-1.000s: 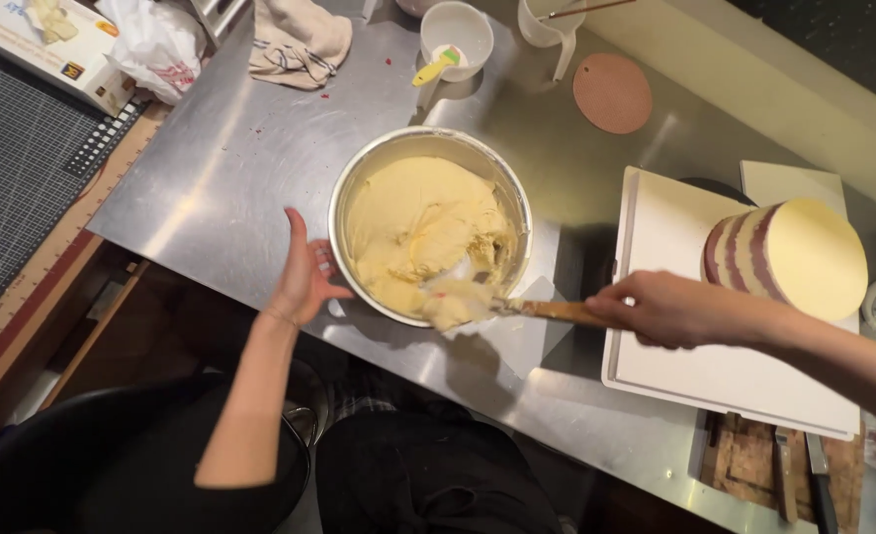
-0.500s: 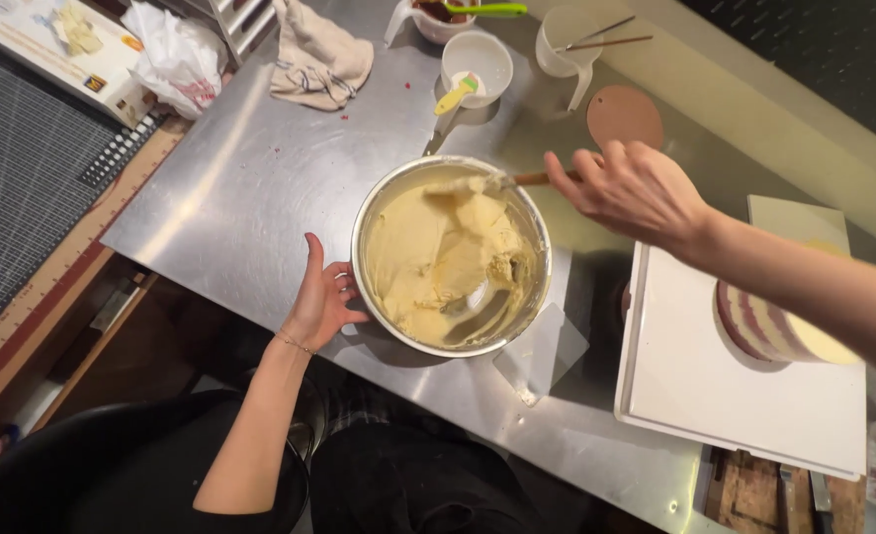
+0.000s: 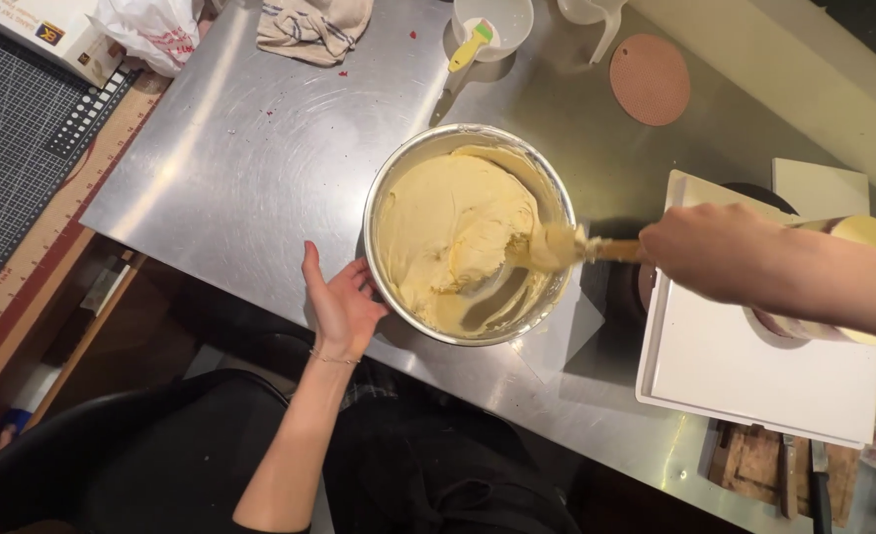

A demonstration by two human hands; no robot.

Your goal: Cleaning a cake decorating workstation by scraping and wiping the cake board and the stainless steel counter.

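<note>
A steel mixing bowl [image 3: 470,235] is sitting at the centre of the frame on a stainless worktop [image 3: 250,168]; it is holding pale yellow cream [image 3: 453,232], heaped mainly toward its left and upper side, with bare metal showing at the lower right of the inside.

The left hand [image 3: 342,305] is resting lower left of the bowl, fingers spread wide and cupping the outer wall; it is gripping nothing else; a thin bracelet is showing at the wrist.

The right hand [image 3: 720,249] is reaching in from the right edge of the frame, closed around the wooden handle of a spatula [image 3: 569,246]; the blade, coated with cream, is lying over the bowl's right rim, its tip inside the bowl.

Beneath the right forearm a white board [image 3: 744,366] is lying at right of frame, bearing a layered cake [image 3: 858,237], partly hidden by the arm.

Along the upper edge: a striped cloth [image 3: 311,28], a white cup holding a yellow-green tool [image 3: 492,25], and a round brown coaster [image 3: 650,78]; a gridded cutting mat [image 3: 18,148] is occupying the upper left.
</note>
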